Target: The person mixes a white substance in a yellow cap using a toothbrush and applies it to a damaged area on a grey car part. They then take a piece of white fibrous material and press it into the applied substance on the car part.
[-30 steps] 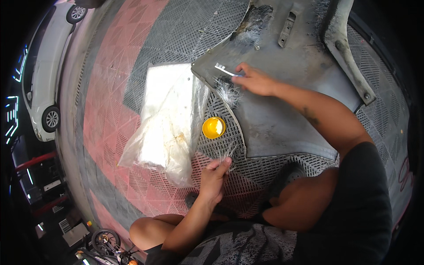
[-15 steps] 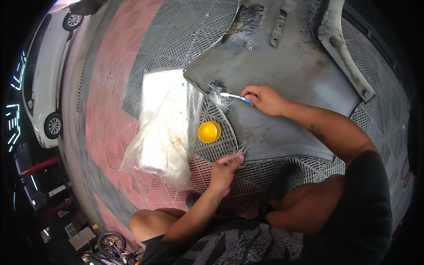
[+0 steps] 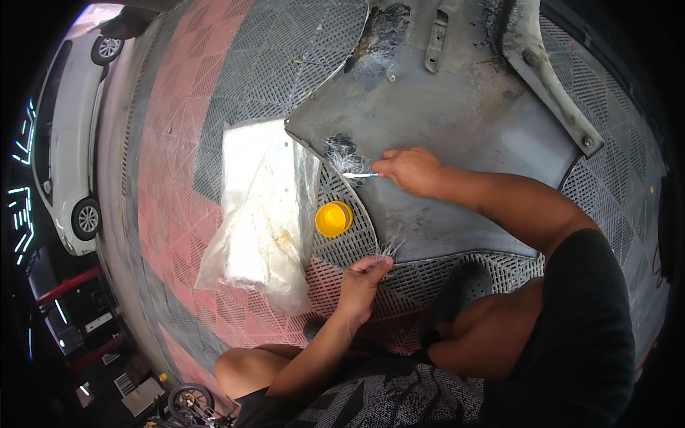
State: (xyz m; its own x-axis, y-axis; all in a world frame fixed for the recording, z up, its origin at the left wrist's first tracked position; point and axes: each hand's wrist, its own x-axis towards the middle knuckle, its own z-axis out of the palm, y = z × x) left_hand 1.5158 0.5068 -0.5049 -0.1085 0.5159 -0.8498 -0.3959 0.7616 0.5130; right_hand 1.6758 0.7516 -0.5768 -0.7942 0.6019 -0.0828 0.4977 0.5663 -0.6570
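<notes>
My right hand (image 3: pixel 408 171) is closed round a white and blue toothbrush (image 3: pixel 359 175). The brush head lies at the lower edge of a patch of pale glass fibre strands (image 3: pixel 344 155) on a grey car body panel (image 3: pixel 435 121). Pinched in my left hand (image 3: pixel 362 284) is a small tuft of loose glass fibre strands (image 3: pixel 389 249), held beside the panel's near left edge. Between my hands and a little left stands a yellow cup (image 3: pixel 334 218); part of its inside shows, but what it holds is hard to make out.
A clear plastic bag with white sheet material (image 3: pixel 260 207) lies left of the panel on grey and red grated floor tiles (image 3: pixel 178 153). A curved metal strip (image 3: pixel 546 78) runs along the panel's far right. A white car (image 3: pixel 71 143) stands far left, a bicycle (image 3: pixel 191 403) lower left.
My right hand has moved slightly left and down with the toothbrush, whose head went from the middle of the strands to their lower edge. My left hand has barely moved.
</notes>
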